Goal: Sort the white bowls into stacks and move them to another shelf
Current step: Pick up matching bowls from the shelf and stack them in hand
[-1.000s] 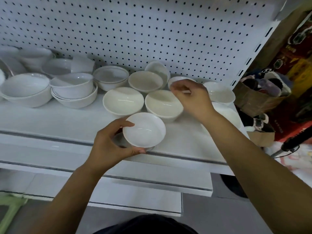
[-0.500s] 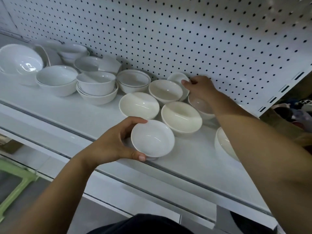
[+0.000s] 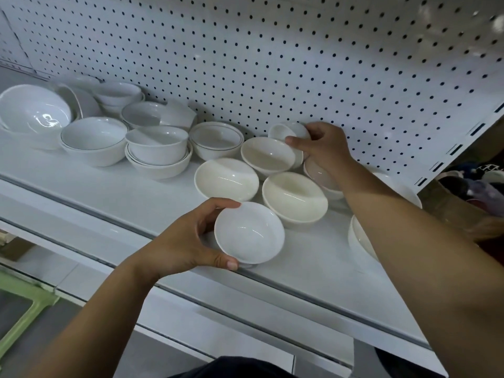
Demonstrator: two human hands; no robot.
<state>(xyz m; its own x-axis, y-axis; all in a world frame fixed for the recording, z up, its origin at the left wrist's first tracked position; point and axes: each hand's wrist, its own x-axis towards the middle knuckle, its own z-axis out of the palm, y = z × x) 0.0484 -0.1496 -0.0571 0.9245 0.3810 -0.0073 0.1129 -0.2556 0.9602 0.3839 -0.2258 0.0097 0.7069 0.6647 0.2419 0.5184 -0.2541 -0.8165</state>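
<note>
left hand [image 3: 180,242] fingers curled round a small white bowl [image 3: 249,232] at the shelf [image 3: 313,271] front edge, right hand [image 3: 321,148] pinching a tilted little bowl [image 3: 283,130] by the pegboard [image 3: 272,55], pinkish bowl [image 3: 317,173] half hidden under the wrist, far-right bowls behind the forearm

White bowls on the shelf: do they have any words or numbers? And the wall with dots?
No text can be read anywhere.
Round white bowl at the front, held by the left hand: blank.
Small white bowl at the back, gripped by the right hand: blank.
White metal pegboard wall: only holes.
Dark clutter, far right: too blurred.
</note>
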